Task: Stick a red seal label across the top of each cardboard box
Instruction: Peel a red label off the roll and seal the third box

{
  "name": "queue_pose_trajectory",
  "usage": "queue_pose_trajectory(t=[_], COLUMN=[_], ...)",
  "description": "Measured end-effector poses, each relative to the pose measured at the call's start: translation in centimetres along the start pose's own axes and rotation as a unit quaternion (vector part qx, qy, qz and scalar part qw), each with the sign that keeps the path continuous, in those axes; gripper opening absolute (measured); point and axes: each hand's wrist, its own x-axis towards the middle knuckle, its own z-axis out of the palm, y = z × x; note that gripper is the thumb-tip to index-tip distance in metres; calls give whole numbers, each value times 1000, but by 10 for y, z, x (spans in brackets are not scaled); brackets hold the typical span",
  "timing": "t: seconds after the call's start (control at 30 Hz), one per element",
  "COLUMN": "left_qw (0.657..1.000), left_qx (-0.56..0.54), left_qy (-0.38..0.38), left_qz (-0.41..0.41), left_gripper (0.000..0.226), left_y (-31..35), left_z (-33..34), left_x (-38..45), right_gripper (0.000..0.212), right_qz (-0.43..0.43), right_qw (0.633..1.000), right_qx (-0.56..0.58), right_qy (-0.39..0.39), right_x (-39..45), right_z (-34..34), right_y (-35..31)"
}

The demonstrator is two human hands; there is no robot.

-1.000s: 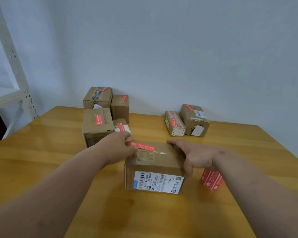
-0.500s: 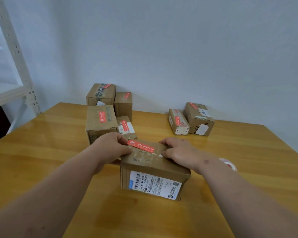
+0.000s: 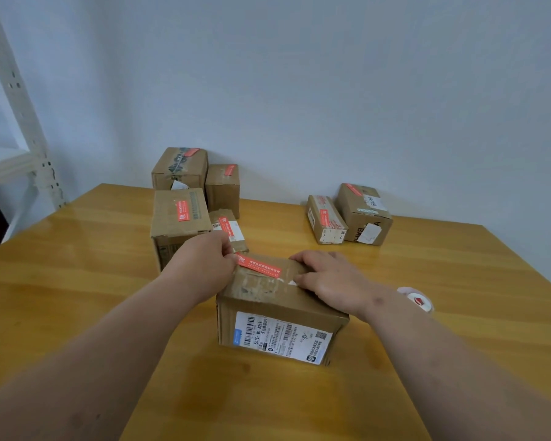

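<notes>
Seven cardboard boxes stand on the wooden table [image 3: 77, 281], and the nearest box [image 3: 277, 310] serves as the landmark, its white shipping label [image 3: 282, 337] facing the camera. Across the far part of this box's top lies a red seal label [image 3: 260, 268], running slantwise from the left edge toward the middle. The left hand [image 3: 204, 262] sits at the box's far left corner, its fingers curled and pinching the left end of the red seal label. The right hand [image 3: 330, 280] rests flat on the right half of the box's top, fingers stretched and pressing the cardboard just right of the label's free end; whether a fingertip touches the label I cannot tell.

Beyond the nearest box to the left stands a group of four sealed boxes [image 3: 180, 214], each with a red strip on top. Beyond it to the right, two more sealed boxes [image 3: 350, 214] stand side by side near the wall [image 3: 331, 90]. Just right of the nearest box, partly hidden behind the right wrist, lies a roll of labels [image 3: 419, 300], white with a red spot showing. Far left of the box, a white metal shelf frame [image 3: 16, 100] stands against the wall.
</notes>
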Motion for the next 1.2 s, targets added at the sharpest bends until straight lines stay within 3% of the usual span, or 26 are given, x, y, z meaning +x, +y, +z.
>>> queue_pose_trajectory(t=[0.3,0.73,0.8,0.93,1.2], left_qw=[996,974,958,937,924], left_qx=[-77,-226,-283,-344,-376], left_qy=[41,30,21,3,-9], left_qz=[21,-19,-43,-63,-67], left_gripper=[14,17,17,16,14], left_y=[6,17,17,17,25], left_z=[-2,-19,-21,-19,-9], left_x=[-8,-13,-11,-8,-8], right_gripper=[43,43,40,30,67], right_qz=[3,8,7,26,14], right_qw=[1000,999,996,972,963], right_qx=[2,31,83,140,194], right_qy=[-2,-13,23,189,187], right_x=[-2,-5,-7,-13,-24], right_z=[0,-3,-6,-13,-15], right_y=[-1,-2,-3,-12,-25])
